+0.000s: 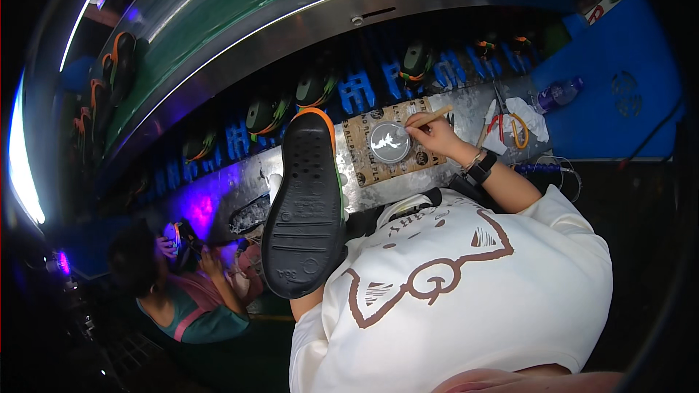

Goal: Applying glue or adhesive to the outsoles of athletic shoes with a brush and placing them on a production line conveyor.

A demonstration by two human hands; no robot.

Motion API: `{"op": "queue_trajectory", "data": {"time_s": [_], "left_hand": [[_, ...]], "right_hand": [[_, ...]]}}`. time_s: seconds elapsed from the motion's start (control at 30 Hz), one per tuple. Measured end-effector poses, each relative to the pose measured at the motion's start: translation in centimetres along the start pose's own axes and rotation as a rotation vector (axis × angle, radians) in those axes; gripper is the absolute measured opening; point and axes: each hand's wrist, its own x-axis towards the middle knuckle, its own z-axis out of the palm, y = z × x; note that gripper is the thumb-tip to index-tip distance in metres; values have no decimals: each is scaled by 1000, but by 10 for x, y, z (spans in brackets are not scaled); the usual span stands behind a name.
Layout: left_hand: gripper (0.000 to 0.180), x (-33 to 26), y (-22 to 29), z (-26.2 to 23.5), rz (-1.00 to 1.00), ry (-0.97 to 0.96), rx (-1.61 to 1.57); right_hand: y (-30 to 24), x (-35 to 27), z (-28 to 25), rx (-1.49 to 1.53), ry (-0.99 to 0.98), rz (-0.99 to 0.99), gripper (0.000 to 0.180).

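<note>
From here I see the shoe (pixel 304 204) left of the dish (pixel 392 161), its black sole facing me, dotted and ribbed, orange-edged; it hides the left hand, whose grip I cannot tell; the right hand (pixel 434 135) pinches a stick (pixel 443 111) by the dish.

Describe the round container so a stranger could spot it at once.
Find the grey bench; brown printed paper lies on it. The round container sits there, just left of the right hand with its pale stick. Unlike the neighbouring black sole, it is a grey circle with bright white patches.
</note>
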Motion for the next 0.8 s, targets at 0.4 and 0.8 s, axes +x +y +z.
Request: {"op": "queue_trajectory", "data": {"time_s": [0.4, 0.8], "left_hand": [[41, 16, -2, 8, -63, 127, 77], [35, 22, -17, 15, -91, 216, 157]], "right_hand": [[-90, 21, -23, 283, 93, -266, 10], [-115, 36, -21, 87, -111, -388, 8]]}}
